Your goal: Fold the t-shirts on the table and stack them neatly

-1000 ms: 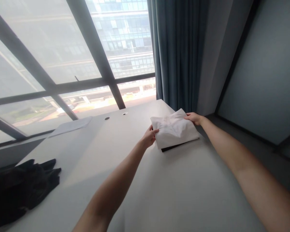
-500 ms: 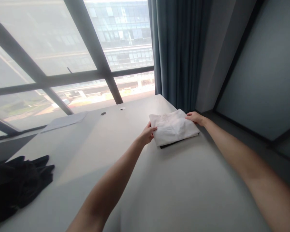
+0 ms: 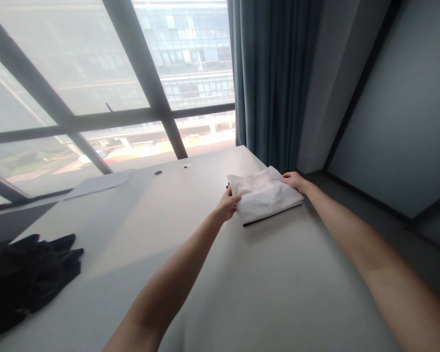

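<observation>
A folded white cloth item [image 3: 266, 194], likely a garment, lies on the white table [image 3: 150, 220] near its right edge. A thin dark layer [image 3: 254, 223] shows beneath its front edge. My left hand [image 3: 229, 204] grips the left side, thumb on top and fingers partly hidden under the cloth. At the far right corner my right hand [image 3: 293, 180] pinches the cloth's edge, its fingertips pressed on the fabric.
A heap of black clothing [image 3: 29, 281] lies at the table's left. A flat white sheet [image 3: 99, 183] rests by the window, near two round cable holes [image 3: 157, 173]. A blue curtain [image 3: 271, 83] hangs behind the table's far right corner.
The white cloth's front edge has come forward over the dark layer, which now shows as a thinner strip. My left hand has shifted slightly right; both hands keep hold.
</observation>
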Motion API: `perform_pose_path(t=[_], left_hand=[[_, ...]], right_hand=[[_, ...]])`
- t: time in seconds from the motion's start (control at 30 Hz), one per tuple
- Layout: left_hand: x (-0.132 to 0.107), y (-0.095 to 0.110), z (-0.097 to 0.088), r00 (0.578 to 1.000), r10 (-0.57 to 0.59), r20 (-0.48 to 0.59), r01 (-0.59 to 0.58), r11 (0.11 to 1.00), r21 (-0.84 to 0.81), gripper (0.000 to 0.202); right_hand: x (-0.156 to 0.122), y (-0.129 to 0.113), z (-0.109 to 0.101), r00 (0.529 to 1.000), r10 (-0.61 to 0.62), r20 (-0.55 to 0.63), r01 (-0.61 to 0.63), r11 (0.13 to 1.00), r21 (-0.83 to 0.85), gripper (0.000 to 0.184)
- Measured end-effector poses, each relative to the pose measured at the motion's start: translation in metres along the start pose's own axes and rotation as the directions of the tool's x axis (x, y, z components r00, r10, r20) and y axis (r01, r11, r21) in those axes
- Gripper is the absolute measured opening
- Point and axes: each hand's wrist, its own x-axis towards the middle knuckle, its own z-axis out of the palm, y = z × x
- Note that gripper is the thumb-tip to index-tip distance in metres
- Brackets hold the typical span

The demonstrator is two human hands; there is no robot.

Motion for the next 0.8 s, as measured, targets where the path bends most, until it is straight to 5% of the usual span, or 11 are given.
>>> perform_pose_path(t=[0.2, 0.3, 0.43, 0.5, 0.6, 0.8], left_hand=[[-0.004, 0.005, -0.005, 0.993, -0.006, -0.115, 0.029, 0.980, 0.196, 0.085], [-0.003, 0.018, -0.003, 0.965, 0.164, -0.203, -0.069, 0.911, 0.406, 0.088], [0.013, 0.027, 0.020, 0.857, 0.514, 0.043, -0.331, 0.485, 0.810, 0.061], [0.025, 0.022, 0.032, 0.858, 0.483, 0.173, -0.357, 0.321, 0.877, 0.053], [0.041, 0.006, 0.038, 0.904, 0.384, 0.188, -0.276, 0.189, 0.942, 0.054], [0.057, -0.011, 0.027, 0.926, 0.338, 0.167, -0.220, 0.126, 0.967, 0.060]], right_hand=[[-0.008, -0.004, 0.004, 0.991, -0.090, -0.102, 0.063, 0.969, -0.240, 0.019], [-0.012, -0.013, 0.013, 0.965, -0.194, -0.176, 0.114, 0.916, -0.385, 0.030], [-0.013, -0.032, 0.043, 0.926, -0.366, -0.095, 0.268, 0.812, -0.518, 0.045], [-0.010, -0.038, 0.062, 0.911, -0.412, -0.008, 0.337, 0.757, -0.560, 0.050], [-0.004, -0.036, 0.083, 0.913, -0.399, 0.084, 0.365, 0.709, -0.603, 0.057], [0.012, -0.019, 0.081, 0.928, -0.329, 0.173, 0.360, 0.677, -0.642, 0.059]])
